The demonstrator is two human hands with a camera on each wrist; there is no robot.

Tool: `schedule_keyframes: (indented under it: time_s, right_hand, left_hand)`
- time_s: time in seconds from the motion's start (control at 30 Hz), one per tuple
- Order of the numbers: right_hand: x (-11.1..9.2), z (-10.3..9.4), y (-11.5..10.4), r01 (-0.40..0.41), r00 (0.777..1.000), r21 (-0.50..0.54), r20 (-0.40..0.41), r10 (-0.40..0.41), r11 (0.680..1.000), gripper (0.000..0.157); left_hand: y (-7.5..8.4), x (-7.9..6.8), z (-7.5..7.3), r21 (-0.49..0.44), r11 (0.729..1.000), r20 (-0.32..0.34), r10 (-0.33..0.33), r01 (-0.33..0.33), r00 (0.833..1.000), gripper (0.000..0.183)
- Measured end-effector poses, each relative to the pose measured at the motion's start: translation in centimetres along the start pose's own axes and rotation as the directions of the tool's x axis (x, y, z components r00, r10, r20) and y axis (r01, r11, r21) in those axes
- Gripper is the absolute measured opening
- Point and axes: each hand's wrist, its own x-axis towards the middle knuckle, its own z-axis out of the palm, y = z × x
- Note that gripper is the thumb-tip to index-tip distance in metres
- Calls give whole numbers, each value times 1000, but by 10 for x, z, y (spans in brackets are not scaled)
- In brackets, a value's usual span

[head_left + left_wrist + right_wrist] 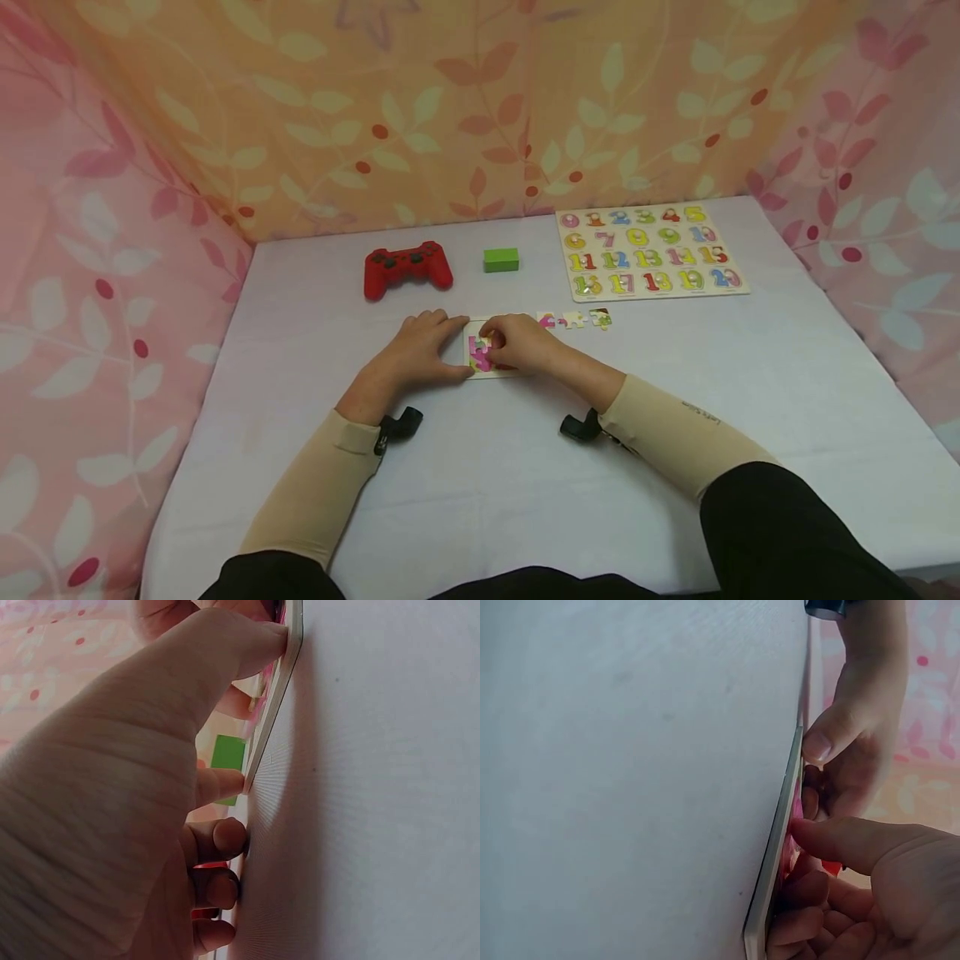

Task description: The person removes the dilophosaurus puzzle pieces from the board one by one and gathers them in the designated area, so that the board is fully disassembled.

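Observation:
A small jigsaw puzzle board [497, 374] with pink pieces lies on the white table between both hands. My left hand [420, 350] spans its left side, thumb at the near corner and index finger at the far one; the other fingertips [229, 836] reach down by the tabletop. Over the board, my right hand [528, 343] pinches a pink puzzle piece [482, 343] between thumb and index finger, low over the tray. The right part of the board is hidden under that hand. Three loose puzzle pieces [575, 319] lie in a row just beyond the right hand.
A red game controller [407, 268] lies behind the left hand, with a green block [501, 260] to its right. At the back right rests a large number puzzle board [660, 293]. Floral curtains [480, 108] enclose the table [480, 483] at the back and sides.

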Motion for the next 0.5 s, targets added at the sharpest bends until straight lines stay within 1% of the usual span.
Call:
schedule_keyframes:
  time_s: [0.1, 0.27, 0.4, 0.5]
  right_hand:
    - [-1, 1, 0, 18, 1000, -1, -19, -18, 1000, 32]
    - [-1, 2, 1, 59, 996, -78, -63, -64, 995, 31]
    - [0, 4, 0, 55, 996, -116, -69, -63, 992, 33]
    - [0, 5, -1, 51, 995, -124, -74, -60, 991, 34]
  left_hand:
    - [0, 0, 1, 4, 1000, 1, 1, -1, 1000, 85]
    - [-1, 1, 1, 3, 1000, 9, -3, 3, 1000, 86]
    - [-1, 2, 1, 1, 1000, 20, -13, 13, 1000, 87]
    - [-1, 2, 1, 4, 1000, 25, -16, 15, 1000, 86]
